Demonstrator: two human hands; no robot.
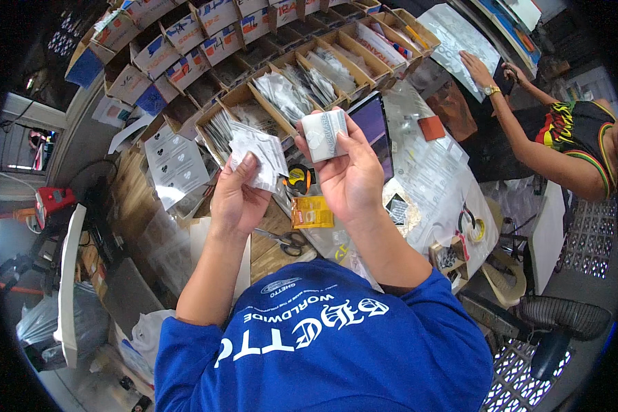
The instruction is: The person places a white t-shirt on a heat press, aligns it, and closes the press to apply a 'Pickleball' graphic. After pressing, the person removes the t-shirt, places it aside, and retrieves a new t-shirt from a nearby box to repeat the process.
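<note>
My left hand (240, 196) is closed on a loose, fanned bunch of flat white-and-grey printed pieces (259, 156), thumb on top. In my right hand (357, 175) is a small, squarish white stack with grey print (320, 137), gripped between thumb and fingers. Both hands are raised over the table, close together and just in front of a cardboard bin (216, 134) of similar flat pieces. Between the forearms lie a yellow-and-black tape measure (298, 178), a yellow pouch (312, 212) and black-handled scissors (292, 242).
Tiered cardboard bins (281, 96) curve across the back, several filled with flat packets. A printed sheet (175, 165) lies at left. Behind my right hand leans a dark screen-like panel (374, 127). At right, another person's hand (479, 72) rests on a pale sheet; a black fan (563, 317) stands lower right.
</note>
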